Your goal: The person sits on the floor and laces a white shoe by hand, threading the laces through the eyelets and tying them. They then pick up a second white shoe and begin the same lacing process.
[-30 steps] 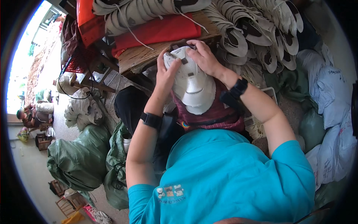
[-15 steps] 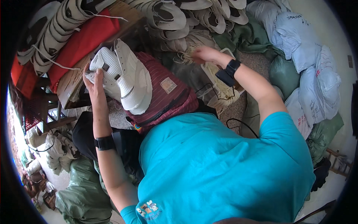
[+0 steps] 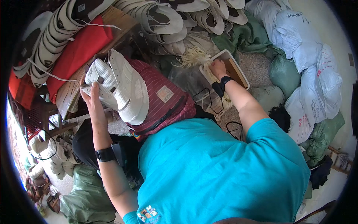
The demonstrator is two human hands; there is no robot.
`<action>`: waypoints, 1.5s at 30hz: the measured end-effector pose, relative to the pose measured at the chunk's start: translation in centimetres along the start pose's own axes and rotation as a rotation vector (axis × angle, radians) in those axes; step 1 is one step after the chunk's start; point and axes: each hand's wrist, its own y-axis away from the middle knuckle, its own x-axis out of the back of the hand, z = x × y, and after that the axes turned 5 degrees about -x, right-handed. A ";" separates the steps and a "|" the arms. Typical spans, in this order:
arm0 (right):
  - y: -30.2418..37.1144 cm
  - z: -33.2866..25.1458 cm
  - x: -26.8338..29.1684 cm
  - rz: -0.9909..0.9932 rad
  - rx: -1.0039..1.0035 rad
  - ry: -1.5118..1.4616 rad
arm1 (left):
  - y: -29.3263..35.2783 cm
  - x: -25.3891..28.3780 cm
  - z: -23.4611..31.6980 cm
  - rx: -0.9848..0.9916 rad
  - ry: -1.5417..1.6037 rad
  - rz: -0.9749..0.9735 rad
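My left hand (image 3: 94, 98) grips a white shoe upper (image 3: 135, 91) at its tongue end, thumb on top and fingers mostly hidden behind. The upper has perforated mesh and lies against a maroon striped cloth (image 3: 177, 108) over my lap. Over at the right, my right hand (image 3: 218, 69) reaches to the left side of a white plastic bin (image 3: 244, 79), its fingers curled. Beside it, cream shoelaces (image 3: 194, 58) spill in a bundle and hang down by the bin. Whether a lace is between those fingers is too small to tell.
Stacked beige shoe uppers (image 3: 164, 22) fill the far side, with more on the wooden table (image 3: 117, 18) at left beside a red cloth (image 3: 84, 50). White sacks (image 3: 298, 37) and a green sack (image 3: 285, 72) line the right. A black cable (image 3: 235, 125) lies near my right side.
My right hand has come down and to the right, from above the lace bundle to the bin. My left hand and the white upper have shifted slightly left and nearer.
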 end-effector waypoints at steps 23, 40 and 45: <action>22.1 -23.2 26.0 -0.933 1.189 -0.504 | 9.5 -7.0 10.3 0.074 0.277 -0.790; 9.6 -22.6 21.0 0.312 0.896 0.442 | 8.4 3.0 9.4 0.018 0.043 -0.569; 21.0 -27.8 19.7 -0.704 1.134 -0.770 | 8.6 -2.3 9.7 -0.008 -0.112 -0.630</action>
